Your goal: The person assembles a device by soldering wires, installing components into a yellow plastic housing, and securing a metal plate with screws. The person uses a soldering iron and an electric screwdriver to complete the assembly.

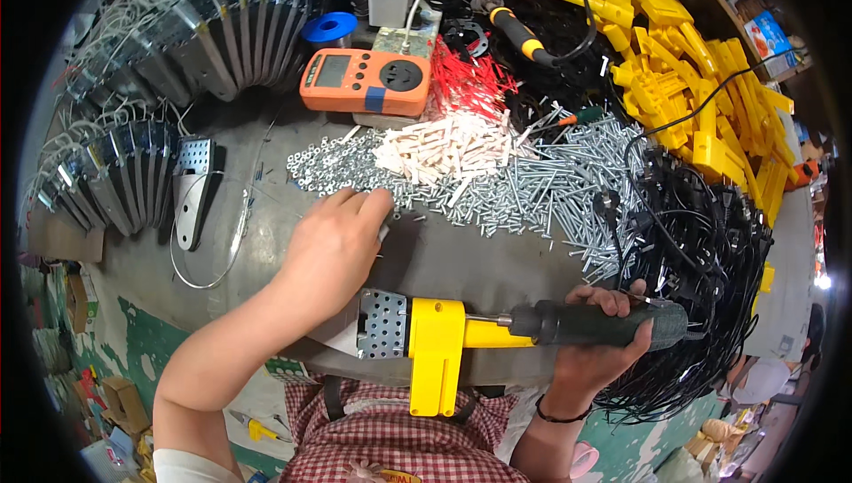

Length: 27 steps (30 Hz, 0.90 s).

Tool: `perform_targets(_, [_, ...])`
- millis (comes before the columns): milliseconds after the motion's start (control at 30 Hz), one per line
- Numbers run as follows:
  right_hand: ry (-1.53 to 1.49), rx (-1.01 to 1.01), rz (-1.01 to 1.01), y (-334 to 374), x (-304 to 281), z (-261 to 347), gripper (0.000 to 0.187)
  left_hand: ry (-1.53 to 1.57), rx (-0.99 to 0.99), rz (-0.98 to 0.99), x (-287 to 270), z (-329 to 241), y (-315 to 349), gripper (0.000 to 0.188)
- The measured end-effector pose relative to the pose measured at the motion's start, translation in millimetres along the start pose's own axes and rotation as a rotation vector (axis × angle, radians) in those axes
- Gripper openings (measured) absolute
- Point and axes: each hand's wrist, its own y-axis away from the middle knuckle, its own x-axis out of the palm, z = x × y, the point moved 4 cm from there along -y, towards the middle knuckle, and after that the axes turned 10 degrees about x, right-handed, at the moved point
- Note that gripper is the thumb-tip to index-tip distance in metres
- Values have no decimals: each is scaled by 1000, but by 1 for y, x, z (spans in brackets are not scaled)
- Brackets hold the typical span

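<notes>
My right hand (608,350) is wrapped round a dark electric screwdriver (577,323) lying level. Its thin bit points left and meets the side of a yellow plastic handle (436,350) at the table's near edge. Attached to the handle's left side is a perforated metal plate (384,323), its far left part hidden under my left forearm. My left hand (342,239) is at the near edge of a heap of small metal nuts (333,164), fingers curled down and together. A small pale bit shows by its fingertips; what it pinches is hidden.
White strips (448,150), silver screws (559,181) and red pieces (470,84) lie beyond, near an orange meter (364,82). Yellow handles (701,84) and black power cords (692,243) pile up on the right. Rows of metal plates (191,48) with wires stand far left.
</notes>
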Motion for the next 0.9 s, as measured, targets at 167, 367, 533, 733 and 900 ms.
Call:
perform_targets(167, [11,6,2,1,5,-3,40,-153,110,95,15,-5,-11,26])
perform_targets(367, [-18,19,0,1,6,-2,41,-187,305,166,16,-8,-9,24])
perform_targets(533, [-25,5,-22,2,5,0,41,131,166,13,-8,-12,19,24])
perform_targets(733, [-39,29,15,3,7,0,40,426,-100,-67,0,-20,59,20])
perform_targets(900, [-38,20,80,1,11,-1,38,443,-56,-72,4,-18,63,21])
